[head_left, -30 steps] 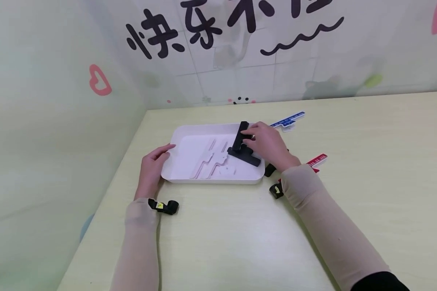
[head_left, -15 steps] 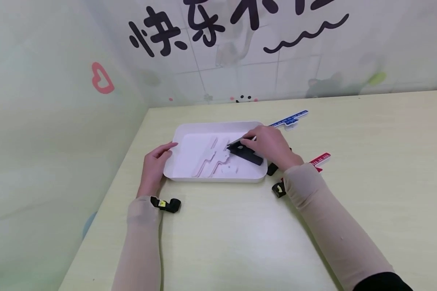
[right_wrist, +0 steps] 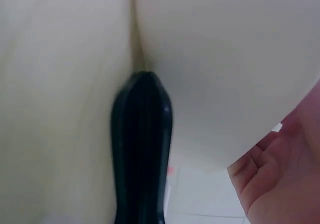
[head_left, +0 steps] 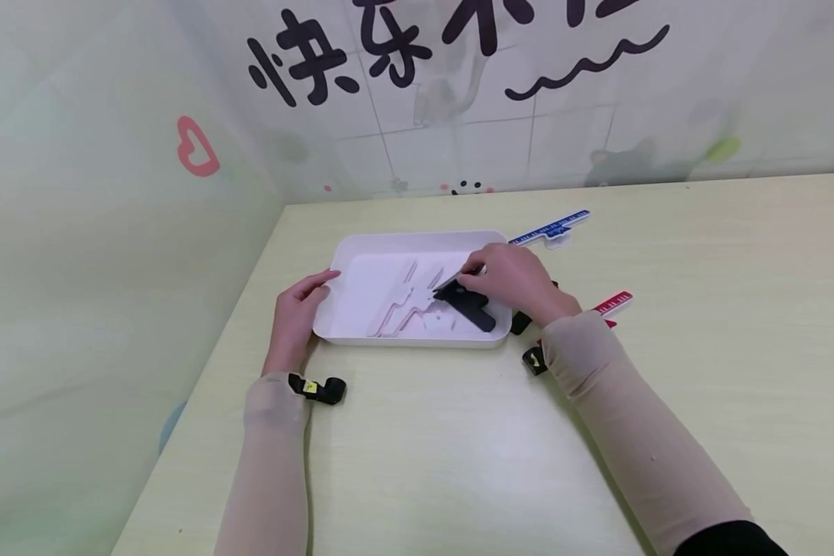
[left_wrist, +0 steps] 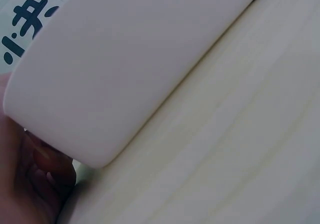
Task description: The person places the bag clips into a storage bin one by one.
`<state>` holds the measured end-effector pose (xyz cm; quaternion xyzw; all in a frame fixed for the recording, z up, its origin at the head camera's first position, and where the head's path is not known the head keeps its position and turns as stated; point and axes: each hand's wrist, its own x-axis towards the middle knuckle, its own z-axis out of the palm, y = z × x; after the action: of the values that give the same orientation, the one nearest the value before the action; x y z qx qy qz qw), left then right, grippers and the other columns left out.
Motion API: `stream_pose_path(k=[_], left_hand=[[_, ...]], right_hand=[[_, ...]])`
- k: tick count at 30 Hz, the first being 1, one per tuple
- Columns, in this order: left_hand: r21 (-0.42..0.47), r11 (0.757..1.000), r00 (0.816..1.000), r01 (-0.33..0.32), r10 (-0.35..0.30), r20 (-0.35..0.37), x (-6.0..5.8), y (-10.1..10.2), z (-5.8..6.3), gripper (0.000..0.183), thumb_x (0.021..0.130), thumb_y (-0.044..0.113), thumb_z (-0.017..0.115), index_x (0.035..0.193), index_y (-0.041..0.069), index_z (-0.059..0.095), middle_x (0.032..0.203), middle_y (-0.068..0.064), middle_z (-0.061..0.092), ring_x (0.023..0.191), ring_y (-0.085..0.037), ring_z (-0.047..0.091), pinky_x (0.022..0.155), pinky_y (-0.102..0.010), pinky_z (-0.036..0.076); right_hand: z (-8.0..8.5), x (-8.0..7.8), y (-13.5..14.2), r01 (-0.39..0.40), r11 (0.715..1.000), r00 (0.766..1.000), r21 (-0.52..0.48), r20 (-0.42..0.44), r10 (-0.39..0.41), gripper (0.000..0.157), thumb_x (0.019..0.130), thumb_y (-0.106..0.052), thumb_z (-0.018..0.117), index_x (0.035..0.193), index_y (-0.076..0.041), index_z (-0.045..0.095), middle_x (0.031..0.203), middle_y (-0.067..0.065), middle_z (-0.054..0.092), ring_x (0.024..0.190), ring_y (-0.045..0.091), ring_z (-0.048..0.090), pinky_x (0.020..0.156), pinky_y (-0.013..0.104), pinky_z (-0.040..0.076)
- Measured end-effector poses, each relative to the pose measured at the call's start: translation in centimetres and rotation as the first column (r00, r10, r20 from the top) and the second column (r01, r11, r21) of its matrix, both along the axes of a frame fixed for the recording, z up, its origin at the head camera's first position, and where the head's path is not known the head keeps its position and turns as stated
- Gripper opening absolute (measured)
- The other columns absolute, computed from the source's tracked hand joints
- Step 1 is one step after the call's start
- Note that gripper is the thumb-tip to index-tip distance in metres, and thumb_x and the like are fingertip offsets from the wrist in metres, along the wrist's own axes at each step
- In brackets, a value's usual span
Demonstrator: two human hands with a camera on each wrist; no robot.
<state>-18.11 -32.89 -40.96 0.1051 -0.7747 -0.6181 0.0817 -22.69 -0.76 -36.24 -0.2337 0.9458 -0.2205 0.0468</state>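
My left hand [head_left: 295, 315] holds the left end of a white tray [head_left: 361, 340]; in the left wrist view its fingers curl against the tray wall [left_wrist: 100, 84]. Over the tray's right side, my right hand [head_left: 514, 279] pinches a black clip [head_left: 452, 281], seen nearly edge-on. Just below it in the tray lies another black clip [head_left: 474, 310], partly overlapped. Left of these, clear clips with pinkish edges [head_left: 392, 309] lie side by side. The right wrist view shows my right hand [right_wrist: 285, 179] beside the tray wall, its fingertips hidden.
A blue ruler clip [head_left: 549, 228] lies on the table behind the tray's right corner. A red ruler clip [head_left: 613, 303] sits further right, partly under the forearm. A black bar-shaped thing [right_wrist: 142, 144] lies against the tray's right wall. Behind is a printed wall cloth [head_left: 459, 147].
The black clip in my right hand has tilted from upright to nearly flat and come down lower. The clip under it has shifted slightly toward the tray's front. My left hand stays on the tray.
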Motion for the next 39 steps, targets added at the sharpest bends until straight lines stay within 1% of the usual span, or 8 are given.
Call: stream_pose_path(k=[5, 10, 13, 17, 22, 26, 31, 39], left_hand=[[0.003, 1.0, 1.0, 0.006, -0.006, -0.011, 0.0, -0.01, 0.07, 0.025, 0.089, 0.017, 0.052, 0.11, 0.021, 0.065, 0.126, 0.008, 0.05, 0.117, -0.01, 0.042, 0.092, -0.033, 0.039], [-0.01, 1.0, 1.0, 0.003, -0.003, -0.008, -0.04, -0.05, 0.11, 0.025, 0.089, 0.019, 0.052, 0.109, 0.022, 0.065, 0.126, 0.008, 0.05, 0.118, -0.009, 0.04, 0.094, -0.033, 0.038], [-0.008, 1.0, 1.0, 0.004, -0.004, -0.002, -0.03, -0.02, 0.11, 0.024, 0.089, 0.019, 0.052, 0.109, 0.022, 0.066, 0.126, 0.008, 0.049, 0.119, -0.009, 0.04, 0.095, -0.033, 0.037], [0.007, 1.0, 1.0, 0.008, -0.008, -0.005, -0.08, -0.03, 0.07, 0.025, 0.089, 0.018, 0.053, 0.11, 0.021, 0.065, 0.127, 0.008, 0.049, 0.118, -0.01, 0.04, 0.094, -0.033, 0.038], [0.007, 1.0, 1.0, 0.002, -0.002, -0.009, -0.08, -0.03, 0.09, 0.025, 0.089, 0.018, 0.053, 0.11, 0.021, 0.066, 0.126, 0.008, 0.05, 0.117, -0.01, 0.042, 0.092, -0.033, 0.04], [0.01, 1.0, 1.0, 0.005, -0.005, 0.007, -0.02, 0.03, 0.15, 0.024, 0.089, 0.018, 0.053, 0.11, 0.022, 0.065, 0.127, 0.008, 0.049, 0.117, -0.01, 0.041, 0.092, -0.033, 0.04], [0.01, 1.0, 1.0, 0.007, -0.007, 0.009, 0.01, 0.02, 0.23, 0.024, 0.089, 0.019, 0.053, 0.11, 0.023, 0.065, 0.126, 0.008, 0.049, 0.118, -0.01, 0.041, 0.093, -0.033, 0.039], [-0.006, 1.0, 1.0, 0.005, -0.005, 0.015, -0.1, 0.03, 0.08, 0.024, 0.089, 0.019, 0.053, 0.109, 0.023, 0.065, 0.126, 0.008, 0.05, 0.117, -0.009, 0.041, 0.093, -0.033, 0.039]], right_hand=[[-0.03, -0.06, -0.04, 0.002, 1.0, 1.0, 0.014, -0.016, -0.002, 0.024, 0.084, -0.036, 0.057, 0.1, -0.022, 0.068, 0.097, -0.005, 0.062, 0.087, 0.014, 0.051, 0.074, 0.032, 0.041], [-0.3, -0.22, 0.14, 0.034, 0.999, 0.999, -0.012, -0.036, -0.034, 0.024, 0.086, -0.027, 0.057, 0.106, -0.018, 0.065, 0.112, 0.003, 0.056, 0.101, 0.019, 0.051, 0.084, 0.037, 0.041], [-0.41, -0.21, 0.14, 0.053, 0.998, 0.997, -0.021, -0.05, -0.054, 0.024, 0.086, -0.025, 0.058, 0.108, -0.016, 0.065, 0.117, 0.006, 0.054, 0.107, 0.022, 0.049, 0.089, 0.038, 0.04], [-0.35, -0.09, -0.05, 0.067, 0.998, 0.994, -0.018, -0.081, -0.068, 0.023, 0.086, -0.024, 0.059, 0.106, -0.016, 0.065, 0.111, 0.006, 0.057, 0.099, 0.021, 0.052, 0.084, 0.037, 0.042], [-0.26, 0.14, -0.38, 0.053, 0.997, 0.993, 0.048, -0.106, -0.048, 0.023, 0.086, -0.027, 0.059, 0.104, -0.015, 0.066, 0.101, 0.003, 0.062, 0.086, 0.019, 0.054, 0.076, 0.036, 0.044], [-0.25, 0.39, -0.52, 0.042, 0.992, 0.993, 0.117, -0.112, -0.029, 0.027, 0.087, -0.027, 0.058, 0.11, -0.015, 0.065, 0.106, 0.003, 0.063, 0.095, 0.021, 0.056, 0.08, 0.038, 0.044], [-0.18, 0.57, -0.65, 0.032, 0.988, 0.994, 0.149, -0.109, -0.016, 0.03, 0.087, -0.024, 0.057, 0.115, -0.016, 0.062, 0.113, 0.004, 0.06, 0.105, 0.024, 0.053, 0.085, 0.04, 0.043], [-0.13, 0.74, -0.68, 0.005, 0.983, 1.0, 0.183, -0.022, -0.001, 0.035, 0.087, -0.03, 0.055, 0.122, -0.025, 0.056, 0.121, -0.001, 0.056, 0.107, 0.022, 0.052, 0.076, 0.042, 0.045]])
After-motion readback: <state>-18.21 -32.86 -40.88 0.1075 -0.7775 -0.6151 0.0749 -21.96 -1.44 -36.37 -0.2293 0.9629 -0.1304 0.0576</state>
